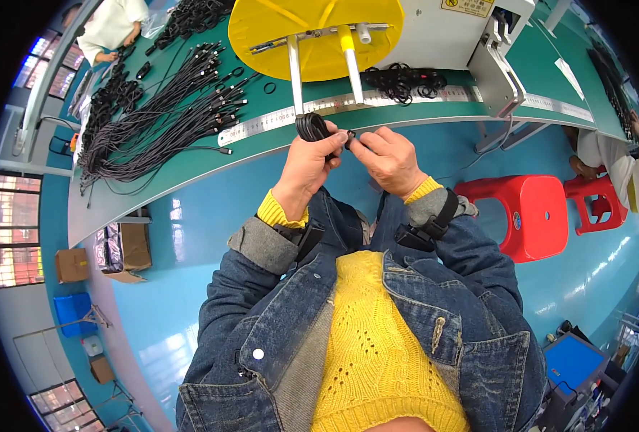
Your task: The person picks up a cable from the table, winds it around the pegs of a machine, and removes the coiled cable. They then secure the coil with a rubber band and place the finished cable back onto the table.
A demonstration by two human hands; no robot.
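Note:
A coiled black cable [311, 127] is gripped in my left hand [307, 167], just off the front edge of the green table. Its loops stand up past my fingers. Close beside it, my right hand [390, 160] pinches a small dark end at the coil's right side; whether that is the cable's plug or a tie is too small to tell. Ahead of both hands is a machine with a round yellow disc [276, 50] and two white rods. A long steel ruler [262, 122] lies along the table edge beneath the rods.
Many straight black cables [154, 137] lie bundled on the green table [182, 171] at left. Coiled cables [406, 81] sit by the machine's base. Red stools [539, 216] stand at right. One person [114, 29] works at far left, another [607, 155] at right.

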